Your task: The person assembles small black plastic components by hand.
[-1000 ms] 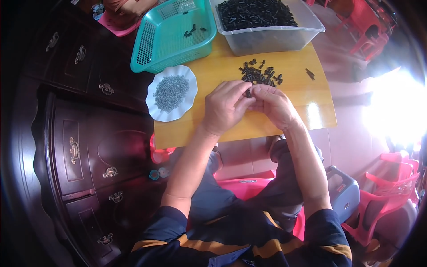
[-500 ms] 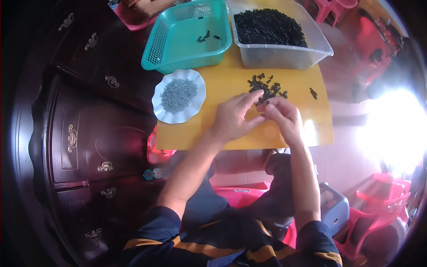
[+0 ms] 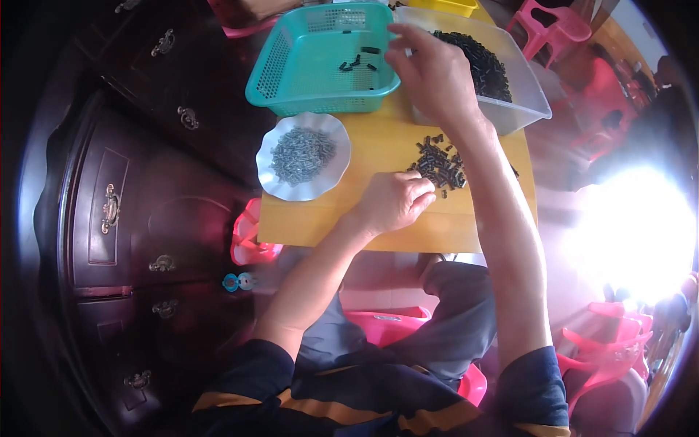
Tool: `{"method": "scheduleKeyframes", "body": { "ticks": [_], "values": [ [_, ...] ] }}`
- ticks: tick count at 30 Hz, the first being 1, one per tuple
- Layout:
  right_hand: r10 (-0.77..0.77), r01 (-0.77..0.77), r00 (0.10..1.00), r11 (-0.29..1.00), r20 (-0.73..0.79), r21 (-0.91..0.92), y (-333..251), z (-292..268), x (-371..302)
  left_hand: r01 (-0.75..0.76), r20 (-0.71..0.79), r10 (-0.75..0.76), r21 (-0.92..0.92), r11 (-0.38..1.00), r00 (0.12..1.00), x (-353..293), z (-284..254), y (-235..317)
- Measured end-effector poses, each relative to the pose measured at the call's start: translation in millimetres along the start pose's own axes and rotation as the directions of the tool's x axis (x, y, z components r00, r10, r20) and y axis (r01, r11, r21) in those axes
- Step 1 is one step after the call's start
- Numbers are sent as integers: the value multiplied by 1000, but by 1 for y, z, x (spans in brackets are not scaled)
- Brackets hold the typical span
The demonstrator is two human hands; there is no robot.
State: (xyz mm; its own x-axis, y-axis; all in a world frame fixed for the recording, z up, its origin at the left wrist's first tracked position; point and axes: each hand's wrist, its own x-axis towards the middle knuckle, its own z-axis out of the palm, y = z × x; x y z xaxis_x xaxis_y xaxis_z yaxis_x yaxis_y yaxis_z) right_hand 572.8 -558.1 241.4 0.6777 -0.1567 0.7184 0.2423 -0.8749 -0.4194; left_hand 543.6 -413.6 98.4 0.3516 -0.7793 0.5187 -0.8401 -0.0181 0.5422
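My right hand is stretched far forward, fingers apart, over the seam between a teal mesh basket and a clear plastic bin. A few small black pieces lie in the basket, and the bin holds a heap of black parts. My left hand rests on the yellow tabletop with curled fingers. Its fingertips touch the edge of a loose pile of black parts. Whether it holds a piece is hidden.
A white scalloped plate of small grey metal pieces sits left of my left hand. A dark wooden cabinet with brass handles stands along the left. Pink plastic chairs are at the far right, a pink stool under me.
My right hand left the pile, where both hands worked together, and reached forward to the basket's edge with its fingers now spread. My left hand stayed by the pile.
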Motion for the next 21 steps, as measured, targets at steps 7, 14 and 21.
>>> {"method": "scheduleKeyframes", "body": {
  "ticks": [7, 14, 21],
  "values": [
    [227, -227, 968, 974, 108, -12, 27, -26, -82, 94, -44, -91, 53, 994, 995, -3, -13, -17],
    [330, -294, 927, 934, 179, -202, 61, -23, -183, 182, -32, -180, 68, 981, 983, 2, -19, -16],
    [226, -164, 954, 943, 197, -289, 67, -13, -182, 174, -88, -170, 39, 984, 981, -2, -20, -19]
  ]
}}
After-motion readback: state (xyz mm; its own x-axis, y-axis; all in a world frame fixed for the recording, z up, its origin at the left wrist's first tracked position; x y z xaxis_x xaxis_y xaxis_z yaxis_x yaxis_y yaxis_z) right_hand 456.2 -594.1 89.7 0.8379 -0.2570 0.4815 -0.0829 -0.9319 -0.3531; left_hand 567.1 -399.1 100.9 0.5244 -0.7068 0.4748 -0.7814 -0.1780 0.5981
